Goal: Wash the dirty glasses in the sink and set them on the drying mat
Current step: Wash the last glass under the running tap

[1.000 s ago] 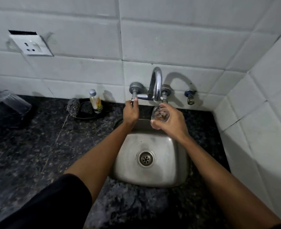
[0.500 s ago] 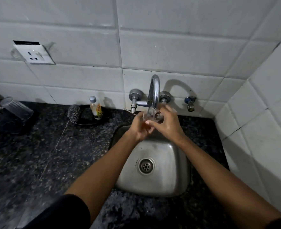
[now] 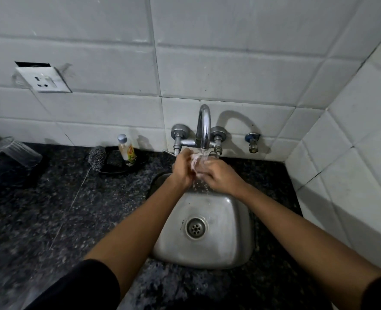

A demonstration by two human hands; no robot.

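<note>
A clear glass is held under the running tap, above the back of the steel sink; most of it is hidden by water and fingers, so its outline is hard to make out. It is gripped by the right hand, fingers curled round it. The left hand is pressed against it, though how its fingers are set cannot be told. A ribbed tumbler is seen tilted at far left on the speckled dark stone counter, partly cut off.
</note>
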